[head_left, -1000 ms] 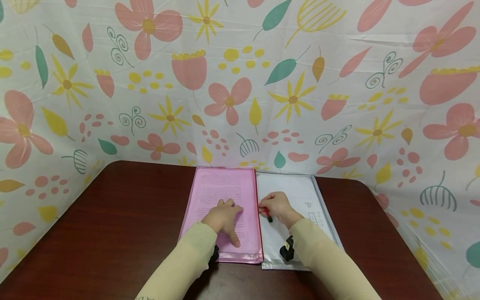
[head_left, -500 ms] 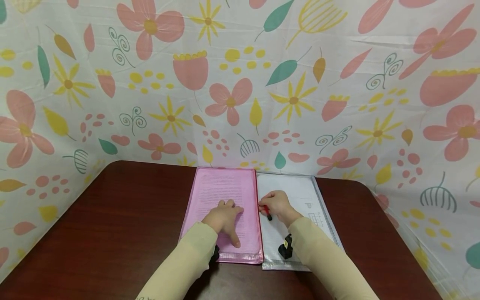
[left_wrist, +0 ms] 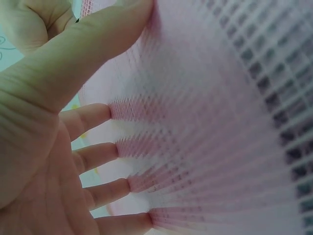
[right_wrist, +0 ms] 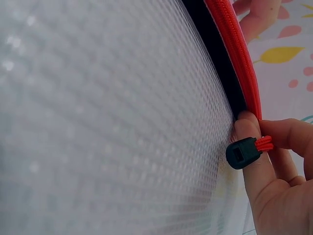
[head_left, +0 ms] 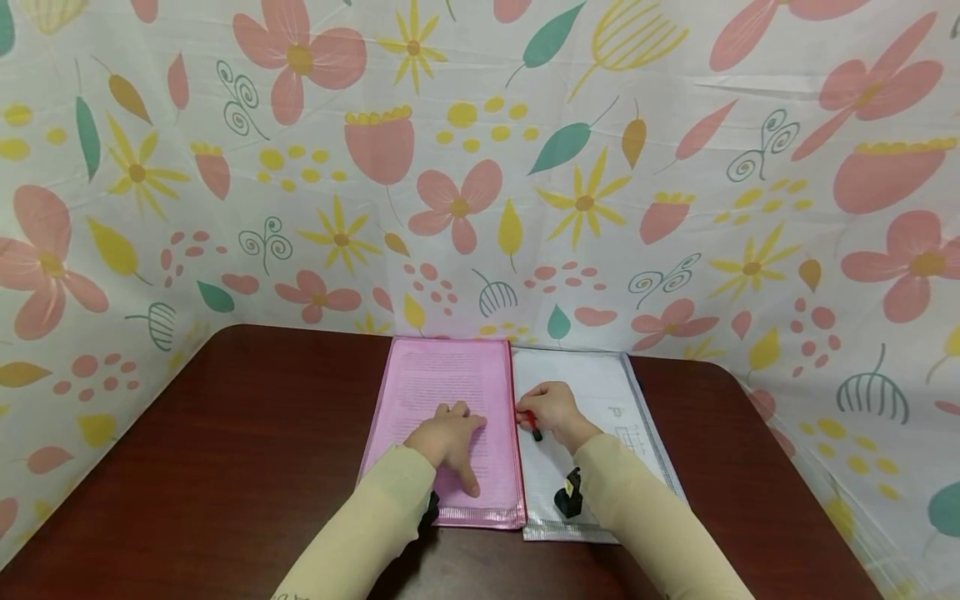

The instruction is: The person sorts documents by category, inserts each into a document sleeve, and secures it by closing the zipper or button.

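Observation:
A pink mesh zip pouch (head_left: 480,375) with a printed sheet inside lies on the table. Its red zipper (right_wrist: 238,54) runs along the right edge. My left hand (head_left: 447,437) rests on the pouch with spread fingers; in the left wrist view its fingertips (left_wrist: 111,192) touch the mesh. At the zipper, my right hand (head_left: 557,410) pinches with thumb and fingertips. A red cord pull with a black end (right_wrist: 243,152) hangs over the thumb, and the slider itself is hidden by the fingers. Beside the pink pouch lies a white-grey mesh pouch (head_left: 577,367), partly under my right hand.
The dark brown table (head_left: 285,450) extends to both sides of the pouches. A flower-printed cloth (head_left: 465,125) stands behind the table and along its sides. Black wrist cameras show at both wrists, one black camera (head_left: 570,493) above the grey pouch.
My right wrist has shifted very slightly, while its fingers stay at the same spot on the zipper. My left hand has stayed in place.

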The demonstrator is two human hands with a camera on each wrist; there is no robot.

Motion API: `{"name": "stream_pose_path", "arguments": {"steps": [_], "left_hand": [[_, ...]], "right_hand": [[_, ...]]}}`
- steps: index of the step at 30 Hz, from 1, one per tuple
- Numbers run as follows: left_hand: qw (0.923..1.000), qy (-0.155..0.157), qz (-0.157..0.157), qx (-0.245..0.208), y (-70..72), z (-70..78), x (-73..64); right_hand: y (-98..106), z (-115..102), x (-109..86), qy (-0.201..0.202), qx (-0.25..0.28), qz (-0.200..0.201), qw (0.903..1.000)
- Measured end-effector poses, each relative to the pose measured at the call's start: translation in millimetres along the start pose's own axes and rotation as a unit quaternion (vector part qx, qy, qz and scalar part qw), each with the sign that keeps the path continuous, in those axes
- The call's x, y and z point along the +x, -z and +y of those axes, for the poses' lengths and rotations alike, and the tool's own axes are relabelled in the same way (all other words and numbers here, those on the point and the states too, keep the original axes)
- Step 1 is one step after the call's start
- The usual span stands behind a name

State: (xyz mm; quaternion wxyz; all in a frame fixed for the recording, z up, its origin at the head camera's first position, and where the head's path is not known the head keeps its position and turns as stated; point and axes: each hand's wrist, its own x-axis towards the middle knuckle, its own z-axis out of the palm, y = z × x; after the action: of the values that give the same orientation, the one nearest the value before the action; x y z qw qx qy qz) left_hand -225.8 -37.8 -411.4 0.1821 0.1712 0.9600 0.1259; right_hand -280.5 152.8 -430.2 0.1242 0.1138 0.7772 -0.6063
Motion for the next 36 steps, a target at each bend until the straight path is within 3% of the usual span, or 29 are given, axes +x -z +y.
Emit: {"name": "stream_pose_path", "arguments": {"steps": [19, 27, 36], "left_hand": [[0.9997, -0.012, -0.009, 0.020, -1.1, 3.8, -9.5], [0.9988, -0.024, 0.005, 0.043, -2.3, 8.8, -15.2], [0.9991, 0.001, 0.019, 0.037, -2.7, 11.5, -7.0]], "right_hand": [[-1, -1, -0.1, 0.004, -0.004, -0.004, 1.0000], [-3, 0, -0.8, 0.006, -0.014, -0.002, 0.9999], [-4, -1, -2.2, 0.009, -0.004, -0.009, 0.9999]]}}
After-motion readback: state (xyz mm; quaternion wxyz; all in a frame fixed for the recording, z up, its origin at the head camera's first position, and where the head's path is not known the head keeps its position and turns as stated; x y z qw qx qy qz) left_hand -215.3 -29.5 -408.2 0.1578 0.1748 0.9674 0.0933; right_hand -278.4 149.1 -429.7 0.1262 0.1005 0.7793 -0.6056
